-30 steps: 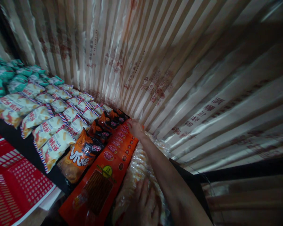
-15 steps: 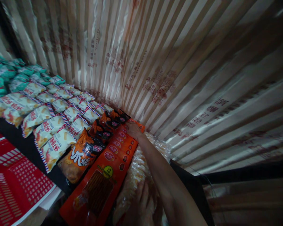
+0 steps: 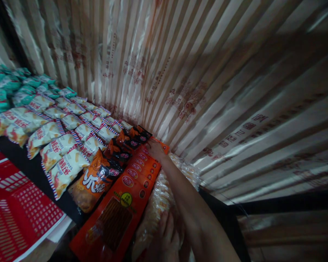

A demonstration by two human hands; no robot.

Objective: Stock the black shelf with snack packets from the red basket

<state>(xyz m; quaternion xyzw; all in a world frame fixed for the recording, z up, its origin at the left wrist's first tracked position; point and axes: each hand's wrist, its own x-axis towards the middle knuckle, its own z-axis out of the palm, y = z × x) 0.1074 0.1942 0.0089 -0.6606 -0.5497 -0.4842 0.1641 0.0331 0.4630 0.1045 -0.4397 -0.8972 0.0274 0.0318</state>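
My right hand (image 3: pixel 155 148) reaches far along a row of overlapping orange-red snack packets (image 3: pixel 131 182) and grips the farthest packet at the row's back end, close to the striped curtain (image 3: pixel 196 83). My left hand (image 3: pixel 164 238) lies flat, fingers apart, on a row of clear-wrapped packs (image 3: pixel 158 200) just right of the orange-red row, partly under my right forearm. Left of the orange-red packets lies a row of orange and black snack bags (image 3: pixel 98 178).
Rows of white striped-edge snack bags (image 3: pixel 62 167) and teal bags (image 3: pixel 5 83) cover the dark shelf to the left. A red and white printed sheet (image 3: pixel 19 211) lies at the lower left. The curtain closes off the back and right.
My right hand has shifted slightly at the back end of the orange-red row, and more of the farthest packet shows beyond it. My left hand has crept up a little on the clear packs.
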